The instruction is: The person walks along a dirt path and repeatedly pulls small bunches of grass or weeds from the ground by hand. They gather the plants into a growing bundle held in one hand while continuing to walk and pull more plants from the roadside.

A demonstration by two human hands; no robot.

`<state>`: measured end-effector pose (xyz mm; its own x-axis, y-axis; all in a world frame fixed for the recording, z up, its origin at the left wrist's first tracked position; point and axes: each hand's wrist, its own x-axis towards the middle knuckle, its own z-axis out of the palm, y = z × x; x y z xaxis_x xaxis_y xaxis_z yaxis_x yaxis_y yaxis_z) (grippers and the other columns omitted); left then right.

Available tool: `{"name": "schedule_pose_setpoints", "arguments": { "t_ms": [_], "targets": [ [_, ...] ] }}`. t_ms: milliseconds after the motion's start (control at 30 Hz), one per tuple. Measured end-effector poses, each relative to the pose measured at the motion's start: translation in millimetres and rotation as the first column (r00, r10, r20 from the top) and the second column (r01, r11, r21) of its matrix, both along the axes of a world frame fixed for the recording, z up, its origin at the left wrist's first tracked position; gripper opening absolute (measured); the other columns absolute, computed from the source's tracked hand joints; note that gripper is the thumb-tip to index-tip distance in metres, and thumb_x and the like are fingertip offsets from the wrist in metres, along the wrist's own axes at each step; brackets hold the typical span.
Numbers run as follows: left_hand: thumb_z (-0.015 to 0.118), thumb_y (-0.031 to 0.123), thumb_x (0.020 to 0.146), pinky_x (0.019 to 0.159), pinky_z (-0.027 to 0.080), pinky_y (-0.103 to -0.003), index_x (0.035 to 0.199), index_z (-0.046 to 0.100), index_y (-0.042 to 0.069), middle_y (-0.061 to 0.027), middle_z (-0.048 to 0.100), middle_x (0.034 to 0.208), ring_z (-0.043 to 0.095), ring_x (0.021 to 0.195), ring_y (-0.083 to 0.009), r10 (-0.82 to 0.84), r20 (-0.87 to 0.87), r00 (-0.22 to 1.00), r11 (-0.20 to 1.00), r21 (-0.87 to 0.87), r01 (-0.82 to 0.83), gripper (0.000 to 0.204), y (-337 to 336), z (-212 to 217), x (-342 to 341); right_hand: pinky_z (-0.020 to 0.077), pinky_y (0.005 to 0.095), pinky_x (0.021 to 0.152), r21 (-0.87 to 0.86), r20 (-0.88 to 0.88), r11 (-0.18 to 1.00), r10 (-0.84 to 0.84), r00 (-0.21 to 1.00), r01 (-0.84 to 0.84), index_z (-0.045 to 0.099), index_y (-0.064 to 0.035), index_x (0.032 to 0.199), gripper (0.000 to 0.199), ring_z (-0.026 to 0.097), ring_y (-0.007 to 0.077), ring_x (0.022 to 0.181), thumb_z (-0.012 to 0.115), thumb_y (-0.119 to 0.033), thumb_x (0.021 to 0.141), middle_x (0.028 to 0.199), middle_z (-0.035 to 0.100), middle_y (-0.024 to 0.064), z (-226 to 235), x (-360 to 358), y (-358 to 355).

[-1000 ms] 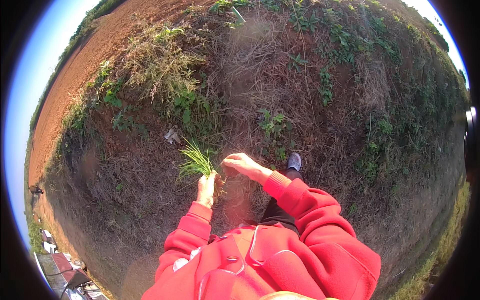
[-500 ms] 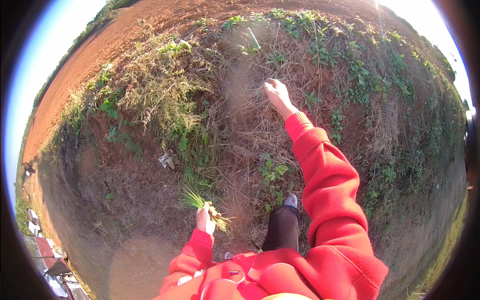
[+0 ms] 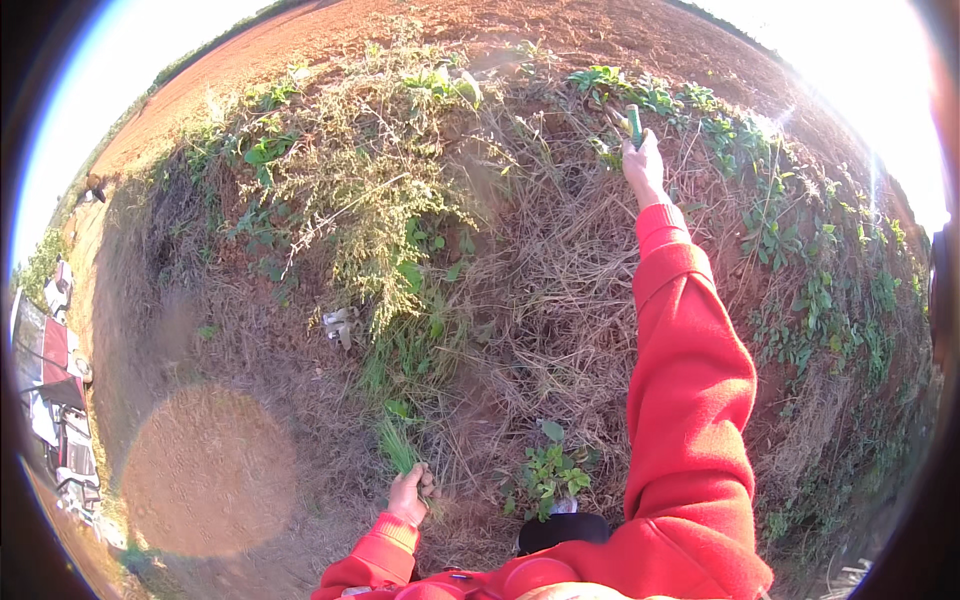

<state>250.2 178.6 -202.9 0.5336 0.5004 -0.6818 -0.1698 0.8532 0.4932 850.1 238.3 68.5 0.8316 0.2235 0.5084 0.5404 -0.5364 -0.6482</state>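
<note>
My left hand (image 3: 410,492) is low in the view, its fingers wrapped round a bunch of thin green grass (image 3: 397,446) whose blades point up and away. My right arm is stretched far up the bank. At its end my right hand (image 3: 643,163) has its fingers closing about the lower part of a short green handle (image 3: 634,122). The handle's top sticks out above the fingers, and whatever is at its lower end is hidden. Dry straw (image 3: 570,290) covers the slope below this hand.
A yellowish bushy weed (image 3: 375,230) grows left of centre, with a whitish crumpled thing (image 3: 340,325) below it. Leafy plants (image 3: 780,240) cover the right bank. A small leafy plant (image 3: 550,475) stands by my foot. Tilled red soil (image 3: 560,35) lies beyond; vehicles (image 3: 65,390) stand far left.
My right hand has reached farther up the bank to the green handle, which stood apart from it before. The left hand keeps its grass, now turned more upright. The whole view has shifted.
</note>
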Motion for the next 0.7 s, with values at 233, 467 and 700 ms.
{"name": "schedule_pose_setpoints", "arguments": {
  "t_ms": [233,467,700],
  "targets": [
    [0.061,0.021,0.085,0.049,0.041,-0.034,0.078,0.05,0.012,0.0052,0.036,0.057,0.034,0.046,-0.0093,-0.066,-0.108,0.992,0.998,-0.013,0.065,0.016,-7,-3,1,0.0448,0.0447,0.08,-0.14,-0.012,0.978,0.158,0.987,-0.158,0.05,-0.0055,0.108,0.032,0.058,0.038,0.093,0.054,-0.024,0.082,0.097,0.061,0.0216,-9,-36,-33],
    [0.059,0.02,0.085,0.048,0.039,-0.032,0.091,0.056,0.007,0.0068,0.033,0.054,0.03,0.042,-0.0082,-0.169,-0.121,0.978,0.983,0.056,0.176,0.015,6,38,-24,0.0367,0.0225,0.042,0.522,-0.249,0.792,0.498,0.831,-0.318,0.054,-0.0055,0.111,0.028,0.044,0.0053,0.047,0.058,-0.015,0.084,0.065,0.051,-0.0049,-46,-166,-139],
    [0.05,0.018,0.088,0.048,0.039,-0.03,0.101,0.05,0.005,0.0048,0.03,0.052,0.029,0.041,-0.0081,-0.274,-0.069,0.959,0.942,0.182,0.282,0.018,21,93,-57,0.0279,0.0188,0.039,0.667,-0.456,0.742,0.477,0.751,-0.066,0.054,-0.0079,0.116,0.03,0.035,0.001,0.044,0.058,-0.013,0.087,0.062,0.044,-0.0074,-62,-347,-241]
  ]
}}
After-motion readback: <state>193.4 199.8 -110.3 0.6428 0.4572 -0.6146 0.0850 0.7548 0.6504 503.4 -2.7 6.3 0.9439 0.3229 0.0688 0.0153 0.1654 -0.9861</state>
